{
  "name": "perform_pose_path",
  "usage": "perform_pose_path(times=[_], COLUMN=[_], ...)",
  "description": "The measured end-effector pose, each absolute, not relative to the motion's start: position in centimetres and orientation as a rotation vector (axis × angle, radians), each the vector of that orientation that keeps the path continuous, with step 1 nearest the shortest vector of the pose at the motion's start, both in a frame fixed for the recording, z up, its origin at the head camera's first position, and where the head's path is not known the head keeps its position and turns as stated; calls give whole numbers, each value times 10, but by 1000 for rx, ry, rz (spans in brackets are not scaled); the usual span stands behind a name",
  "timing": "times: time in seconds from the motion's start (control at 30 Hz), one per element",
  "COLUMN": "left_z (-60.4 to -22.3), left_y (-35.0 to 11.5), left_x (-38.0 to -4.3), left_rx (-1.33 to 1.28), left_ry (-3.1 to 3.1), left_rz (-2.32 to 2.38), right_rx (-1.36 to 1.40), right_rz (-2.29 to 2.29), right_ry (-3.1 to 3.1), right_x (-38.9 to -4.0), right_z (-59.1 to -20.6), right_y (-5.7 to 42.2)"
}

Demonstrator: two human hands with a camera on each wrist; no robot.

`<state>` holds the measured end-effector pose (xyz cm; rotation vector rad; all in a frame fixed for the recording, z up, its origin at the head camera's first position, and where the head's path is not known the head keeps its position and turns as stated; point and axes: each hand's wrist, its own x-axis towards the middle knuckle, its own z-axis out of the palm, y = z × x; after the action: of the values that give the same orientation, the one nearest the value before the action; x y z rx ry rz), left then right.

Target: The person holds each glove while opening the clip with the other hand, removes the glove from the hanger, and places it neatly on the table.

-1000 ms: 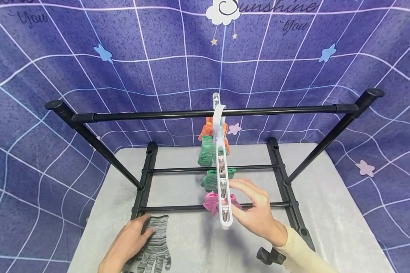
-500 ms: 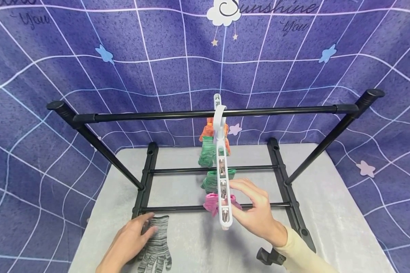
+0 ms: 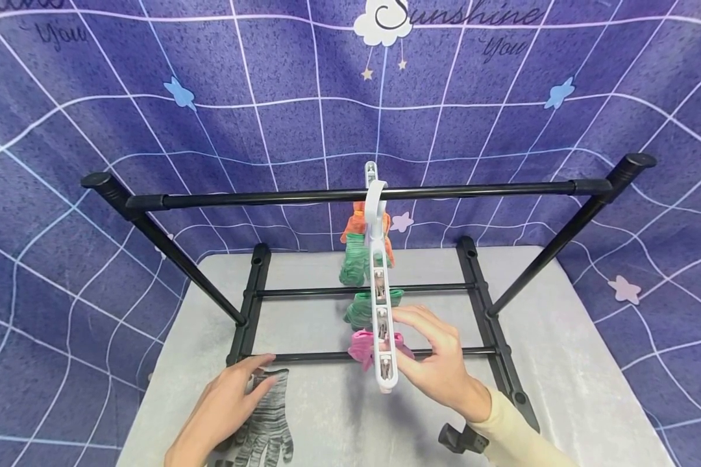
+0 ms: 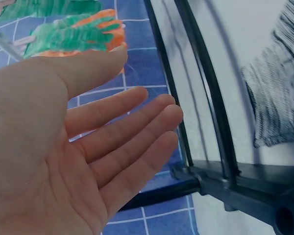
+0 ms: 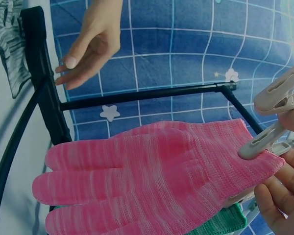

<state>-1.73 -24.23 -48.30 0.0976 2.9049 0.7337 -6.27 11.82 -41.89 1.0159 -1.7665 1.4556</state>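
My left hand (image 3: pixel 224 399) hovers beside a grey-black knit glove (image 3: pixel 271 415), its fingers extended and apart; its palm shows bare in the left wrist view. A white clip hanger (image 3: pixel 376 227) hooks over the black rack's top bar. At the hanger's near end, my right hand (image 3: pixel 441 366) has thumb and fingers about a beige clip (image 5: pixel 262 142). That clip bites the cuff of a pink knit glove (image 5: pixel 152 171), and a fingertip meets the cuff's corner. Another clip (image 5: pixel 279 90) sits just above. The hanger partly hides the right fingertips in the head view.
The black rack's top bar (image 3: pixel 473 191) crosses the view, with lower rails (image 3: pixel 321 357) near the pale table (image 3: pixel 327 415). Green gloves (image 3: pixel 356 259) and an orange glove (image 3: pixel 354 224) hang farther back. A small black object (image 3: pixel 461 438) lies by the right sleeve.
My left hand has shifted slightly up and right, its fingers spreading wider above the grey glove. The right hand and hanger stay nearly in place.
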Motion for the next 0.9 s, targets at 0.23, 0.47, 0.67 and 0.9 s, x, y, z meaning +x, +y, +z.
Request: perform_pose_path(times=[0.23, 0.47, 0.67, 0.9], left_z=[-475, -470, -464, -458], left_y=[-232, -217, -205, -189], left_x=[-19, -23, -23, -26], left_rx=[161, 266, 302, 411], left_ry=[2927, 2923, 2908, 2898], left_rz=[817, 1010, 1121, 1247], right_rx=[1014, 1013, 1020, 1021], right_rz=[1464, 1472, 1458, 1447], right_ry=[-1771, -1771, -1779, -1783], right_x=[-63, -63, -62, -62], right_z=[-419, -420, -420, -420], right_y=[117, 116, 117, 118])
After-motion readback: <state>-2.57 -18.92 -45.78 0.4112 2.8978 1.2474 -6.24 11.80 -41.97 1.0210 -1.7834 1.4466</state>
